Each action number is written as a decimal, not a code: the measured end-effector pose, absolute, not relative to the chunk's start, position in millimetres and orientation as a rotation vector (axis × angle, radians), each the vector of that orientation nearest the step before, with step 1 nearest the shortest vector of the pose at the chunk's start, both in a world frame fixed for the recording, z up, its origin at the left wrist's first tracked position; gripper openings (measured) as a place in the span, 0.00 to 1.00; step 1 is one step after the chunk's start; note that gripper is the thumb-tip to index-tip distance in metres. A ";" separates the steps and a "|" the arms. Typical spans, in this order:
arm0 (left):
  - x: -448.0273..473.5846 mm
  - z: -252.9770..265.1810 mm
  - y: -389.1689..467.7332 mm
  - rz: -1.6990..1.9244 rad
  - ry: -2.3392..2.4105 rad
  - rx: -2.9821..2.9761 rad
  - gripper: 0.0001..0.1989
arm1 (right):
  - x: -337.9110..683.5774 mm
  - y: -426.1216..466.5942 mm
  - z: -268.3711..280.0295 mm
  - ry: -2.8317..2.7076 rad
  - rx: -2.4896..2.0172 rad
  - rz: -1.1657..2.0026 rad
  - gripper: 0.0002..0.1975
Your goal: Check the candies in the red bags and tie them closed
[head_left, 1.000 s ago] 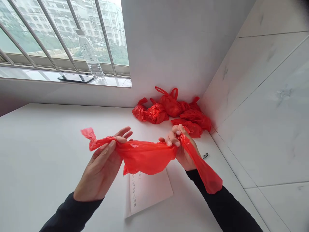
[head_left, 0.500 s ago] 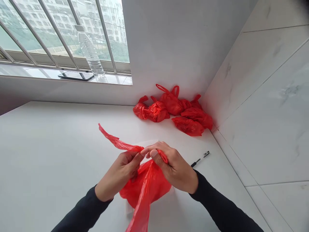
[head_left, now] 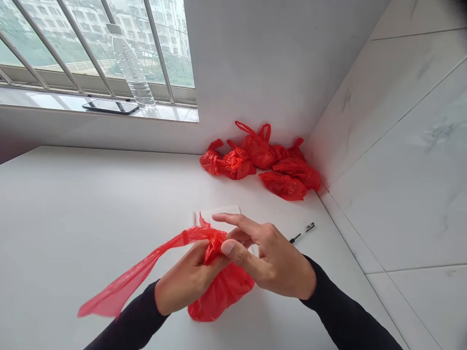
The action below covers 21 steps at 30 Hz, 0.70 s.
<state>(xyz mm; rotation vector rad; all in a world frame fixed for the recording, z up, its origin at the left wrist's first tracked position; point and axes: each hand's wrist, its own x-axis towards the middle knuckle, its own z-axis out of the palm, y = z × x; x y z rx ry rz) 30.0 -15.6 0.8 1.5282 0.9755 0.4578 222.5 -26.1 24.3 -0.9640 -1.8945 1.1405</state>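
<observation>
A red plastic bag (head_left: 222, 294) with bulky contents hangs low over the table, its neck gathered up. My left hand (head_left: 193, 279) is closed around that neck just below a bunched twist of plastic. One long strip of the bag trails left across my left wrist. My right hand (head_left: 270, 257) has its thumb against the twist and its middle fingers behind it, gripping the plastic there; the index finger is stretched out. What is inside the bag is hidden.
On the white table (head_left: 91, 204), a paper sheet (head_left: 229, 210) lies behind the bag and a pen (head_left: 296, 238) to the right. Several knotted red bags (head_left: 257, 153) sit in the back corner. A water bottle (head_left: 133, 73) and a tablet-like device (head_left: 111, 106) rest on the windowsill.
The long strip has swung from upper left and front to trail down left. The twist at the neck is now bunched above my left hand. My right index finger has lifted away.
</observation>
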 end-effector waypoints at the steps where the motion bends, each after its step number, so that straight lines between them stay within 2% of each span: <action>1: 29.0 0.2 -14.4 0.491 0.985 1.516 0.19 | 223.9 -25.0 23.8 -1.907 -0.932 1.078 0.22; 5: 22.5 2.0 -11.3 0.463 0.975 1.515 0.23 | 229.8 -13.4 19.6 -2.118 -0.734 0.731 0.29; 7: 19.0 3.6 -10.2 0.452 0.904 1.466 0.21 | 231.9 -6.3 16.5 -2.229 -0.641 0.759 0.32; 9: 16.6 4.5 -8.5 0.479 0.864 1.377 0.19 | 233.4 -0.8 13.9 -2.249 -0.649 0.837 0.28; 12: 16.3 4.6 -5.1 0.531 0.931 1.263 0.21 | 235.1 3.3 12.8 -2.208 -0.732 0.840 0.14; 14: 17.9 4.7 -3.5 0.581 1.053 1.196 0.23 | 235.5 3.0 14.2 -2.170 -0.794 0.819 0.08; 17: 20.0 5.4 -2.0 0.624 1.171 1.085 0.23 | 234.1 -0.9 17.1 -2.100 -0.942 0.866 0.06; 21: 18.8 6.2 0.2 0.665 1.062 0.960 0.21 | 230.5 -10.3 20.8 -1.903 -1.105 1.037 0.05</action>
